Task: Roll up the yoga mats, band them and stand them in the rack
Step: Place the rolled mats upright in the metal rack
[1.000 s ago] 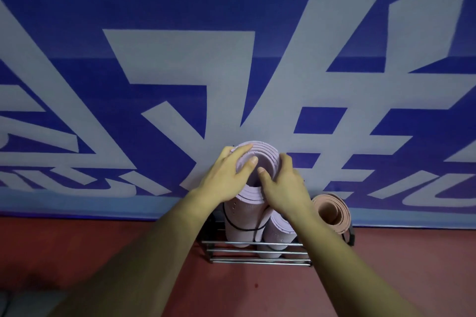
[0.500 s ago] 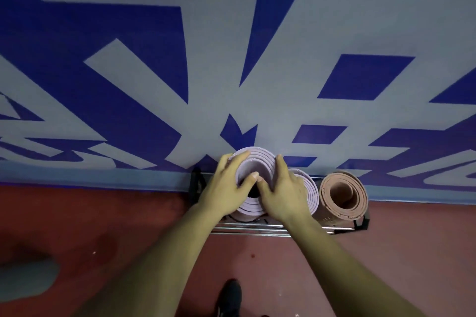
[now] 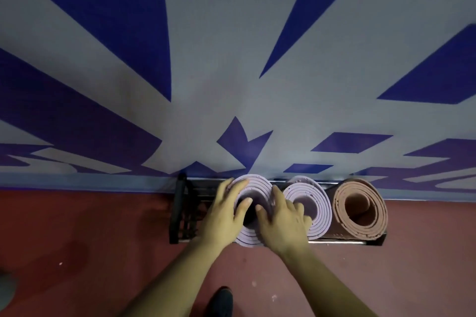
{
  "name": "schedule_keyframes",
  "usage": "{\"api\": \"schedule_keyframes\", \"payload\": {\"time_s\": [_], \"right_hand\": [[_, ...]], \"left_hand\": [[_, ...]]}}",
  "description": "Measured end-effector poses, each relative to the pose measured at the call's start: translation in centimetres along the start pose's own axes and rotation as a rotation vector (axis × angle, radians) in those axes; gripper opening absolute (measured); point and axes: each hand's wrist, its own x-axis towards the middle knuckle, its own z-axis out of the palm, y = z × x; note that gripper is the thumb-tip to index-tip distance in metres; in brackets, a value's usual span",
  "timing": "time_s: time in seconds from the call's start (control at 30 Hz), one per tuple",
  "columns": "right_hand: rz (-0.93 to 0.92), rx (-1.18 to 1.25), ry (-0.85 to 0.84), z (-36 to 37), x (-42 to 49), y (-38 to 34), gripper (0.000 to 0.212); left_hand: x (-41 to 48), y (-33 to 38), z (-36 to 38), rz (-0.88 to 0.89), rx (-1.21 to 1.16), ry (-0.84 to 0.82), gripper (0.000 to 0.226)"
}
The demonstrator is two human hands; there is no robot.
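Right now both forearms reach fwd & down from the bottom of the view, converging on the rack (image 3: pixel 180 213) at the foot of the wall (image 3: pixel 231 59).

The left hand (image 3: pixel 224 216) lies palm-down on the top end of the left lilac mat (image 3: pixel 253 185). Its fingers are fairly straight & spread over the far-left rim, w/ the thumb angled in toward the dark hollow core. It grips nothing, just rests flat on the coils.

The right hand (image 3: pixel 283 224) is palm-down too, beside the left w/ a small gap btwn the thumbs. Its thumb & index finger lie on the same mat's top, index pointing at the wall. The other fingers spread over the edge of the middle lilac mat (image 3: pixel 316 203). They're straight-ish, w/ nothing pinched.

The left lilac mat stands upright in the rack, left of centre, just beside the middle lilac mat. That one sits close against the tan mat (image 3: pixel 376 216) at the right end. All 3 are seen end-on from above, spirals showing.

The rack has a black end frame on its left & a metal rail along the front. It stands on the red floor (image 3: pixel 77 239) against the wall. A dark shoe (image 3: pixel 221 301) shows at the bottom edge.

Writing: the wall carries big blue shapes on grey, poss. parts of v. large characters, but too cropped to read.
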Motion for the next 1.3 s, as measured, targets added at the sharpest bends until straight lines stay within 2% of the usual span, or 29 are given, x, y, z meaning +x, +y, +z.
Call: {"api": "schedule_keyframes", "payload": {"time_s": [0.13, 0.3, 0.43, 0.5, 0.57, 0.73, 0.83, 0.93, 1.1, 1.3], "right_hand": [[-0.008, -0.039, 0.048, 2.0, 1.3, 1.9, 0.059], [-0.009, 0.04, 0.193, 2.5, 3.2, 4.0, 0.055], [-0.033, -0.04, 0.126, 2.1, 3.0, 5.6, 0.076], [0.002, 0.008, 0.082, 1.7, 2.9, 6.5, 0.093], [-0.005, 0.011, 0.052, 1.7, 2.8, 7.3, 0.098], [-0.093, 0.09, 0.067, 1.6, 2.5, 8.4, 0.093], [-0.105, 0.178, 0.064, 1.0, 2.5, 9.1, 0.08], [-0.12, 0.146, 0.057, 0.8, 2.9, 10.0, 0.068], [-0.152, 0.044, 0.052, 1.3, 3.4, 10.1, 0.073], [-0.227, -0.008, 0.223, 3.2, 3.3, 9.0, 0.069]], "left_hand": [[0.0, -2.0, 2.3, 0.02, -0.035, 0.023, 0.043], [1.1, -1.1, 2.9, -0.099, -0.048, 0.026, 0.058], [0.5, -1.3, 3.1, -0.243, -0.111, 0.12, 0.064], [0.2, -1.4, 3.4, -0.275, -0.102, 0.142, 0.06], [0.4, -1.1, 3.8, -0.278, -0.083, 0.15, 0.051], [1.0, 0.0, 4.2, -0.256, -0.061, 0.154, 0.036], [0.9, 0.3, 4.5, -0.249, -0.064, 0.169, 0.034], [1.5, 0.5, 4.9, -0.248, -0.053, 0.173, 0.035], [3.2, 1.2, 5.2, -0.267, 0.007, 0.175, 0.041], [3.2, 1.0, 5.1, -0.245, 0.015, 0.175, 0.04]]}}
